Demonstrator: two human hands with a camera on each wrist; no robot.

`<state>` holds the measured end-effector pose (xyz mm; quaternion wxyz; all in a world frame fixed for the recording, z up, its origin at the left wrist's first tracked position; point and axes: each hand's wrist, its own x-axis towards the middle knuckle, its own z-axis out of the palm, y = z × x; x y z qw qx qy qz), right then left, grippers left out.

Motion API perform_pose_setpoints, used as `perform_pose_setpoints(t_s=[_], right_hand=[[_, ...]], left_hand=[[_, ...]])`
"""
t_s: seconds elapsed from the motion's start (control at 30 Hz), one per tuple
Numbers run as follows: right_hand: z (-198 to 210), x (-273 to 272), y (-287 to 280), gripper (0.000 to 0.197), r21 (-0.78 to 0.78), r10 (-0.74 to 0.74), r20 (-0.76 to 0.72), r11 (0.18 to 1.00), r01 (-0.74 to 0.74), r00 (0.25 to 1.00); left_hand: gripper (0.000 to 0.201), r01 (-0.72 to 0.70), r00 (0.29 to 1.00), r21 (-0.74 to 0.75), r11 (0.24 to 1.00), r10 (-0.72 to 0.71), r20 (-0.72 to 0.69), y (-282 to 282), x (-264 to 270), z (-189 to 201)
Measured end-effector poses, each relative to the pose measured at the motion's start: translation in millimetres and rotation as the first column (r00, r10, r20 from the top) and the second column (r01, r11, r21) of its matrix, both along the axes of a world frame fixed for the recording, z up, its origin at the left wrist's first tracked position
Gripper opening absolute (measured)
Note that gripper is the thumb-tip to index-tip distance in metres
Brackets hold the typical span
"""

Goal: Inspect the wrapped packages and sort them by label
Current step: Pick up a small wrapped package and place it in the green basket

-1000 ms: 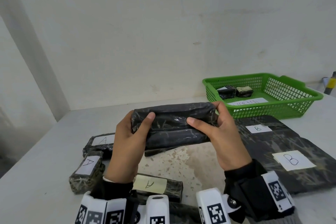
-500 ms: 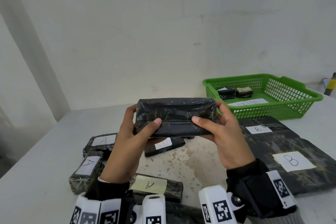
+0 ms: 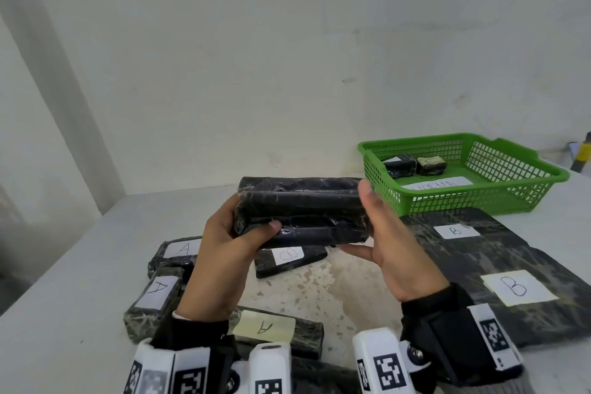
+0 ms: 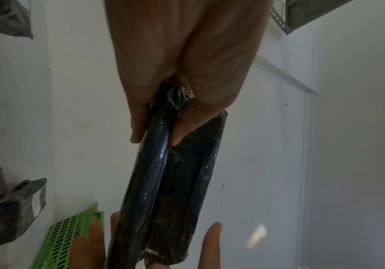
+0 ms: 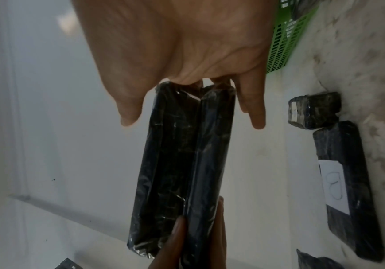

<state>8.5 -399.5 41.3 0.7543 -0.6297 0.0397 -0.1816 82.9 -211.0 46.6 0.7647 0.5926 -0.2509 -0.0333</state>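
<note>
Two bare hands reach forward from the bottom edge of the head view. The left hand (image 3: 220,262) emerges from a black sleeve cuff (image 3: 195,329) with a thin pale edge at the wrist. The right hand (image 3: 399,253) emerges from a black cuff (image 3: 431,304) too. Each wrist carries a strapped-on white camera unit (image 3: 270,368) with rounded white blocks printed with black-and-white square fiducial markers. The right wrist's rig (image 3: 460,345) has a black boxy body, a white tag with a marker, and a small silver screw beside the white block. A grey knit sleeve shows at the lower right corner.
</note>
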Motion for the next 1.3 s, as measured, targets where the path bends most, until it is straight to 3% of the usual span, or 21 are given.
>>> perform_pose_setpoints(t_s=[0.07, 0.1, 0.23, 0.3, 0.4, 0.47, 0.53, 0.63, 0.77, 0.87, 1.0, 1.1, 1.2, 1.3], right_hand=[[-1, 2, 0, 0.094, 0.011, 0.011, -0.057, 1.0, -0.01, 0.998], [-2, 2, -1, 0.087, 0.035, 0.005, -0.057, 0.999, -0.003, 0.998], [-1, 1, -4, 0.025, 0.084, -0.045, 0.03, 0.996, 0.042, 0.999], [1, -1, -4, 0.014, 0.096, -0.038, 0.066, 0.995, 0.032, 0.997], [1, -2, -3, 0.016, 0.091, -0.029, 0.077, 0.996, 0.022, 0.997], [2, -3, -1, 0.038, 0.056, -0.021, 0.082, 0.998, 0.017, 0.996], [3, -3, 0, 0.05, 0.044, -0.05, 0.084, 0.998, 0.047, 0.995], [-1, -1, 0, 0.036, 0.059, -0.163, 0.119, 0.986, 0.157, 0.979], [-4, 0, 0, 0.026, 0.032, -0.238, 0.139, 0.971, 0.236, 0.961], [-3, 0, 3, 0.028, 0.017, -0.204, 0.145, 0.979, 0.203, 0.968], [0, -3, 6, 0.053, -0.027, -0.082, 0.103, 0.996, 0.085, 0.991], [-1, -2, 6, 0.035, -0.001, -0.134, 0.13, 0.991, 0.135, 0.982], [-4, -1, 6, 0.025, 0.0, -0.219, 0.173, 0.975, 0.222, 0.96], [-7, 1, 8, 0.027, -0.015, -0.258, 0.188, 0.964, 0.266, 0.948]], left_hand=[[0.037, 0.008, 1.0, -0.009, 1.0, -0.008, 0.007, 0, -1, 1], [0.041, 0.026, 1.0, -0.003, 1.0, -0.026, 0.007, 0, -2, 2], [0.069, 0.111, 0.991, 0.044, 0.993, -0.107, -0.078, 2, -6, 7], [0.065, 0.078, 0.992, 0.078, 0.994, -0.07, -0.107, 1, -6, 7], [0.027, -0.033, 0.99, 0.052, 0.998, 0.039, -0.137, -4, -6, 7], [0.02, -0.056, 0.988, 0.044, 0.997, 0.061, -0.141, -6, -6, 6], [0.021, -0.058, 0.99, 0.056, 0.997, 0.065, -0.128, -6, -9, 7], [0.021, -0.047, 0.993, 0.068, 0.997, 0.054, -0.107, -7, -13, 7], [0.041, -0.012, 0.993, 0.082, 0.997, 0.021, -0.114, -8, -16, 7], [0.021, -0.087, 0.991, 0.04, 0.995, 0.091, -0.096, -8, -13, 7], [0.021, -0.107, 0.99, 0.023, 0.994, 0.108, -0.094, -7, -13, 8], [0.025, -0.076, 0.991, 0.015, 0.997, 0.077, -0.108, -7, -14, 11], [0.042, -0.068, 0.991, 0.038, 0.997, 0.072, -0.112, -8, -14, 10], [0.024, -0.128, 0.985, 0.042, 0.991, 0.132, -0.109, -8, -11, 6]])
